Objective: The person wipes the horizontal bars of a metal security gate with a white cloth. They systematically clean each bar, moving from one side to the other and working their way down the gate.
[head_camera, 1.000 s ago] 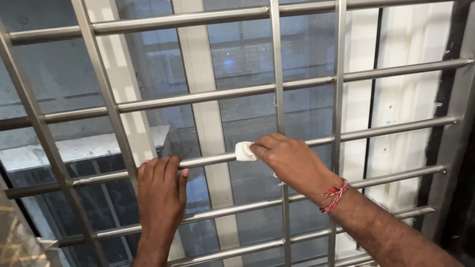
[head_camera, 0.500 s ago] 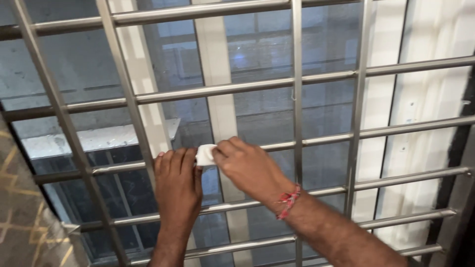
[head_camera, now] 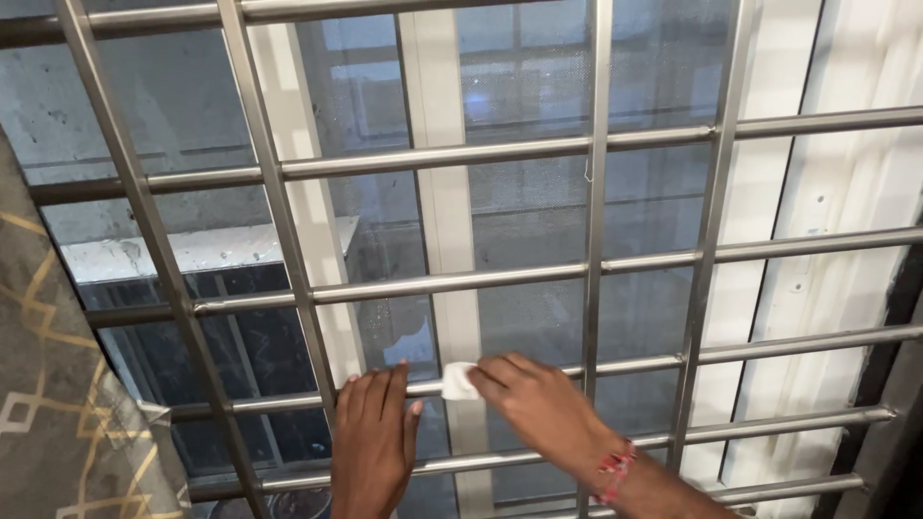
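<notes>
— While the right hand [head_camera: 543,408] pinches the white wipe [head_camera: 460,382] against the grille bar [head_camera: 577,370], what might go wrong?
— The wipe could slip through the grille [head_camera: 596,192]; the pinch looks light.
— And the left hand [head_camera: 373,437]?
— It lies flat and empty on the same bar, fingers nearly touching the wipe; it may get in the way.

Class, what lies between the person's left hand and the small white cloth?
In the head view, only a short bare stretch of horizontal steel bar separates the left hand from the small white cloth.
</notes>
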